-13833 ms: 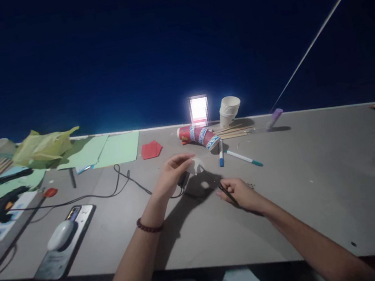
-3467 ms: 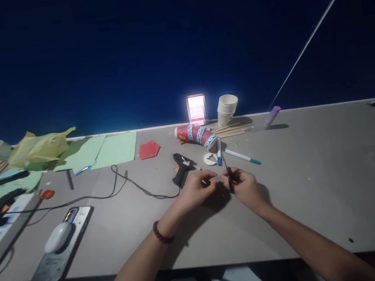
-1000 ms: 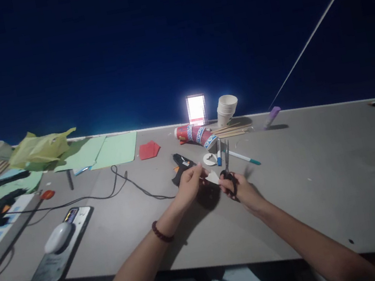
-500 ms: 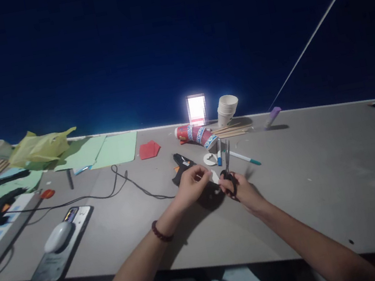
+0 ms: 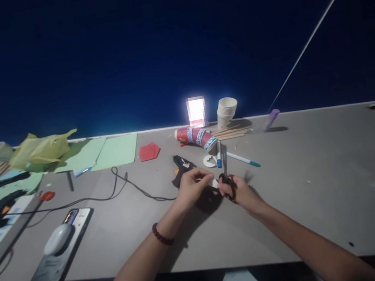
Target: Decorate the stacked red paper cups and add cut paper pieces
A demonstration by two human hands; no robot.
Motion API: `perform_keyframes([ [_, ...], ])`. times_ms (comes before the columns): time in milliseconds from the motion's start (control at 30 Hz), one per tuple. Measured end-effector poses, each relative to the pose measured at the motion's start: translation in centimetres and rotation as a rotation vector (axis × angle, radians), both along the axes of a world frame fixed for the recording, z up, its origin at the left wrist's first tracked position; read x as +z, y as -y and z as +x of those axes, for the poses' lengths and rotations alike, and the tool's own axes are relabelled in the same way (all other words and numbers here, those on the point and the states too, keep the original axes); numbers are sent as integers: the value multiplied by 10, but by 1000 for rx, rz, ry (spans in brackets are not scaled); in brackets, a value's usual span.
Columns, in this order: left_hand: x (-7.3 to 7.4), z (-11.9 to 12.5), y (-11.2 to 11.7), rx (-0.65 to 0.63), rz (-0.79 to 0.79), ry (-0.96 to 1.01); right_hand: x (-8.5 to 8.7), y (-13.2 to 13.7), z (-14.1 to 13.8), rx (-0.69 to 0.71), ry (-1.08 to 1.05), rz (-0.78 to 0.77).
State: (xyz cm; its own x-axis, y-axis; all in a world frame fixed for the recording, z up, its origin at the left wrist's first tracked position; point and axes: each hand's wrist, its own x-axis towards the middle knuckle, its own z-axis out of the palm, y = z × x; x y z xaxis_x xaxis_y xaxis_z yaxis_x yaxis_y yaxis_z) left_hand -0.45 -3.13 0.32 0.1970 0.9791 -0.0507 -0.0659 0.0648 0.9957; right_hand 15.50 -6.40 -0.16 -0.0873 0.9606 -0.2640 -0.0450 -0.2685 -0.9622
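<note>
My left hand (image 5: 194, 185) pinches a small piece of white paper (image 5: 214, 182) between thumb and fingers. Black-handled scissors (image 5: 227, 172) sit in my right hand (image 5: 236, 189), blades pointing up and away from me. The fingertips of my right hand meet the white piece too, so both hands are close together over the table. Just behind my left hand lies a black glue gun (image 5: 182, 165). Beyond the scissors are a cut white disc (image 5: 209, 161), a blue-capped marker (image 5: 218, 158) and a green-capped marker (image 5: 245, 159).
Joined patterned paper cups (image 5: 196, 138) lie near a stack of white cups (image 5: 226, 112) and wooden sticks (image 5: 233, 131). Leftward are red paper (image 5: 149, 151), green sheets (image 5: 117, 151), a yellow bag (image 5: 42, 149), a power strip (image 5: 11, 234) and a phone (image 5: 43, 271) under a mouse (image 5: 58, 239).
The scissors and my right hand have shifted slightly left and down, closer to my left hand. Less of the white piece shows between the fingers.
</note>
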Motion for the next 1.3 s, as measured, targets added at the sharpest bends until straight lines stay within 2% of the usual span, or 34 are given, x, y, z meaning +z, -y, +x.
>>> perform_keyframes([
  [133, -8, 0, -1, 60, 36, -30, 1, -1, 0, 4, 3, 26],
  [300, -6, -4, 1, 44, 303, -271, 0, -1, -1, 3, -1, 13],
  [400, -5, -6, 1, 6, 393, -375, -3, -2, -2, -5, 2, 15],
  [533, -5, -6, 0, -57, 371, -393, -5, -3, -2, -18, 3, 27],
  [667, -5, -7, -2, -14, 300, -364, -6, -8, 2, -7, 38, 22],
  [733, -7, -8, -5, -17, 291, -397, -5, -14, 9, -60, 102, 45],
  [867, -15, -7, -6, -157, 421, -583, -2, -28, 28, -283, 294, 86],
  [967, -21, -3, -3, -228, 477, -704, 1, -36, 45, -326, 426, 114],
  [1033, -21, -1, 0, -210, 493, -757, 3, -40, 56, -340, 567, 193],
  [1167, -8, 1, 3, -103, 513, -737, 12, -48, 80, -275, 848, 222],
  [1233, 6, 0, 4, -98, 469, -602, 16, -53, 94, -248, 958, 144],
  [1300, 25, -5, 7, -39, 383, -441, 18, -59, 110, -268, 1011, -1],
])
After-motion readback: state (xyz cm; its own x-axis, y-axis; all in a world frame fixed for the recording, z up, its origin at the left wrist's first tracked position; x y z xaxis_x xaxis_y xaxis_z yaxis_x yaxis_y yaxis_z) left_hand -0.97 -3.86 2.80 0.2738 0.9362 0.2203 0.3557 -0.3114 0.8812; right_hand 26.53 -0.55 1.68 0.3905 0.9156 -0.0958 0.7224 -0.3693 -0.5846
